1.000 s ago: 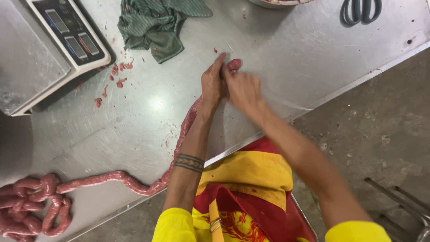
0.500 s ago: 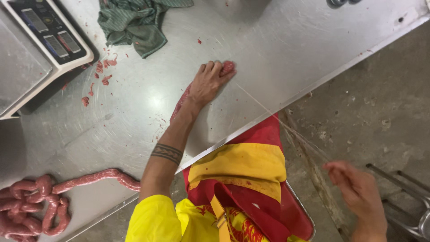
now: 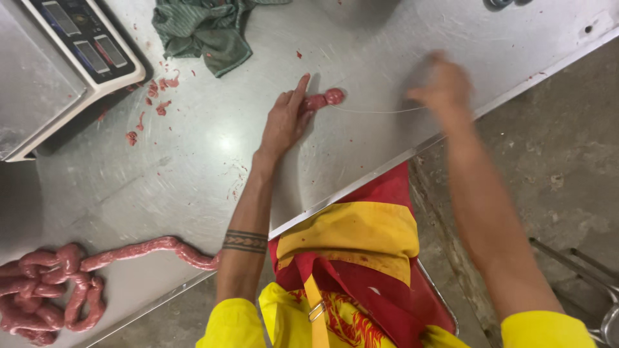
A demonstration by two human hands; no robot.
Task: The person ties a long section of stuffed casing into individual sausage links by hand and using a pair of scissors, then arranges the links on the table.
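A steel desk fills the upper left of the view, its edge running diagonally over a grey concrete floor. At the centre, the left hand lies flat on the metal, fingers spread and forefinger pointing to twelve o'clock, pinning the sausage end under its fingertips rather than closing around it. From that pink knob a thin string runs taut toward three o'clock to the right hand, which is blurred with motion; its grip looks pinched narrow on the string, though the blur leaves that uncertain. Half a second ago this hand hung low off the desk at four o'clock; now it has swung back up over the surface, so I judge that the string is being drawn tight at the sausage end. The sausage rope passes behind the left forearm and trails to eight o'clock, ending in a coiled pile at the desk's lower left. At eleven o'clock of the left hand lie scattered meat scraps, beyond them a crumpled green cloth, and at ten o'clock a weighing scale with its button panel. A red and yellow apron hangs below the desk edge.
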